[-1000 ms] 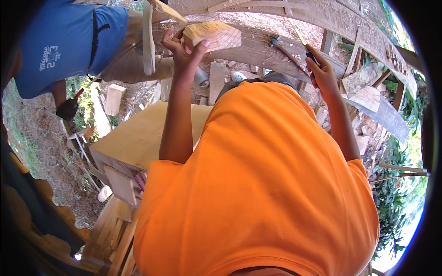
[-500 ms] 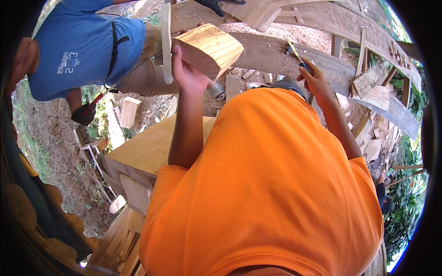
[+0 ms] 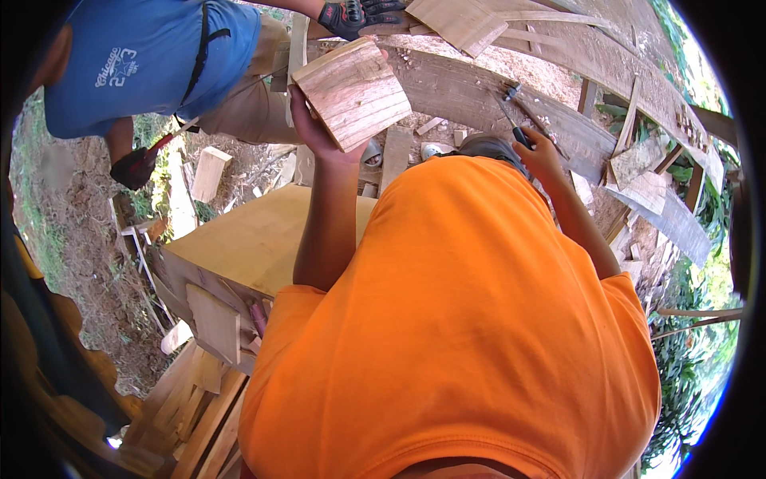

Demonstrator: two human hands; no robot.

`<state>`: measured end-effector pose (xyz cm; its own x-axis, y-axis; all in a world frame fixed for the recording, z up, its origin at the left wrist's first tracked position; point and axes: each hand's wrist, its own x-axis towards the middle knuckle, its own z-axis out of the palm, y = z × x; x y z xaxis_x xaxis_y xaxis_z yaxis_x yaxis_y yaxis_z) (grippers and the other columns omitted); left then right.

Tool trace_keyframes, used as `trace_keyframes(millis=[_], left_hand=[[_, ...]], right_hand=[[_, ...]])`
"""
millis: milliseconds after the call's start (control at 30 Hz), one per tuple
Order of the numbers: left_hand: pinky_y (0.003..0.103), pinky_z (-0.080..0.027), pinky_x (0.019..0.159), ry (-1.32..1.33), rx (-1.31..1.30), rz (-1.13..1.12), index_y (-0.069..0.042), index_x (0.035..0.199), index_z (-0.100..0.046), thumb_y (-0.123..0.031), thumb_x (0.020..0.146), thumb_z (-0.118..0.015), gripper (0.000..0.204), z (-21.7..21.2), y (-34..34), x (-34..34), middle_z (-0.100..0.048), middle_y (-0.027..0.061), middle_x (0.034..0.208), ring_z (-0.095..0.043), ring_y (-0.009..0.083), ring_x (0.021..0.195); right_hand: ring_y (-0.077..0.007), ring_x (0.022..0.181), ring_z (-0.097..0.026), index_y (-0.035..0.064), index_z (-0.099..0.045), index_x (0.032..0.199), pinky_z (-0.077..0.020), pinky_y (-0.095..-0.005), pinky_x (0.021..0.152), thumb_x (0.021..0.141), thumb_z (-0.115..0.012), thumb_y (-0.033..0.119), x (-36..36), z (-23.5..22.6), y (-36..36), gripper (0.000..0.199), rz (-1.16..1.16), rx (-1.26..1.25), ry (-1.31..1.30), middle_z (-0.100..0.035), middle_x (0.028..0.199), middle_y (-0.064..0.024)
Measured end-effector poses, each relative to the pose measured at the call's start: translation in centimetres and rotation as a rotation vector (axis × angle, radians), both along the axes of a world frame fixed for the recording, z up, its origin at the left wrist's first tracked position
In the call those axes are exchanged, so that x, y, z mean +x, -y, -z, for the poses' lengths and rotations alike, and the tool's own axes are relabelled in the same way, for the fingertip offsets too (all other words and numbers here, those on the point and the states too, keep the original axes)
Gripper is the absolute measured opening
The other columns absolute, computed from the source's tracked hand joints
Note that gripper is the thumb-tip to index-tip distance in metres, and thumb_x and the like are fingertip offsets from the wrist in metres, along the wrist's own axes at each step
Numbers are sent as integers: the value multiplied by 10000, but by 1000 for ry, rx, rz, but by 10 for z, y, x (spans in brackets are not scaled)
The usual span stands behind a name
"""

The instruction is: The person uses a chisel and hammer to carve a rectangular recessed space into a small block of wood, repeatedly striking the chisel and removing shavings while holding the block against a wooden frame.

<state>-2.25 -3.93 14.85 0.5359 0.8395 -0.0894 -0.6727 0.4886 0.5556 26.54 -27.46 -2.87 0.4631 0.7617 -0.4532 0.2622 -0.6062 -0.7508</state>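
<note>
My left hand (image 3: 325,144) grips a chunky wooden block (image 3: 355,94) from its left and lower side, holding it up with a broad, grained face turned toward me. In my right hand (image 3: 541,153) is a dark-handled tool with a narrow metal blade (image 3: 507,113), its blade pointing up and away; whether it is a chisel or a knife I cannot tell. Beyond that hand, a hammer (image 3: 536,113) lies on a long plank (image 3: 455,88), close to the blade. The block is clear of the plank, in the air.
At the left stands a co-worker in a blue shirt (image 3: 152,64), one gloved hand (image 3: 355,17) on the wood ahead, the other holding a red-handled tool (image 3: 159,145). A large wooden box-like piece (image 3: 247,239) is by my left elbow. Stacked boards (image 3: 199,415) lie below; offcuts (image 3: 211,172) litter the ground.
The block has turned in my left hand, bringing its grained face toward me. My right hand has lowered slightly with the tool. More of the hammer and the co-worker's gloved hand shows.
</note>
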Motion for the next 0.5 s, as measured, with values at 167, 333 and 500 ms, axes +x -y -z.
trace_keyframes(millis=[167, 333, 500], left_hand=[[605, -358, 1159, 8, -101, -22, -9, 1540, -391, -711, 981, -397, 897, 39, 2, -3, -444, 241, 1534, -442, 480, 1399], [636, -416, 1097, 165, -289, -139, -94, 1464, -506, -658, 1016, -391, 730, 65, 30, -2, -568, 202, 1427, -552, 462, 1299], [511, -504, 1068, 183, -355, -309, -68, 1353, -583, -561, 1060, -423, 595, 85, 75, -7, -657, 131, 1325, -660, 310, 1194]], right_hand=[[-313, 1028, -719, 99, -706, 1292, -541, -396, 923, 865, -756, 267, 8, 12, -32, 461, -138, 177, 204, -744, 1132, -163], [-342, 1021, -709, 126, -721, 1256, -551, -422, 901, 860, -783, 252, 24, 44, -56, 420, -312, 315, 421, -738, 1102, -153], [-364, 1046, -679, 150, -727, 1200, -548, -480, 890, 822, -817, 360, 28, 54, -69, 442, -537, 195, 503, -726, 1079, -143]])
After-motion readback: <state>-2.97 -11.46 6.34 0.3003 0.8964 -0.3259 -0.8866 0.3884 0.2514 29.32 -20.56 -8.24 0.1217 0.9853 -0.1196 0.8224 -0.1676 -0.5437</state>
